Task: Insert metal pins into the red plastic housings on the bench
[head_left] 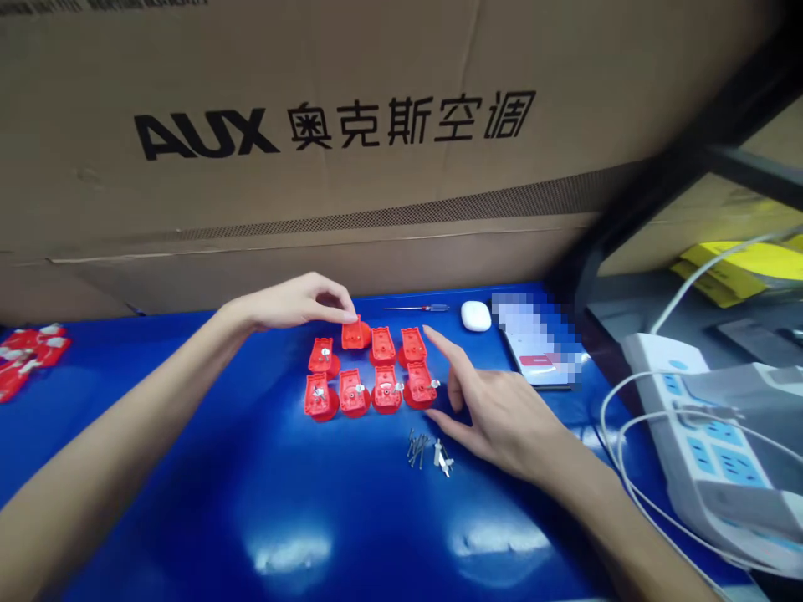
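Several red plastic housings [387,390] stand in two rows on the blue tabletop [207,493]. Small metal pieces sit in the front ones and in the leftmost one of the back row. My left hand [301,301] reaches in from the left, its fingertips closed on the top edge of a red plastic housing [355,334] in the back row. To the right of the rows is my right hand [495,410], open, thumb and fingers apart beside the end housings. Nearer to me lie a bunch of screws [417,448] and some small metal plates [442,459].
Behind the housings lies a screwdriver [427,308], with a white case [476,316] and a phone [539,343] to its right. A white power strip [696,426] with cables stands at the right. Red-and-white pieces [31,358] lie far left. A large cardboard box [351,192] closes off the back.
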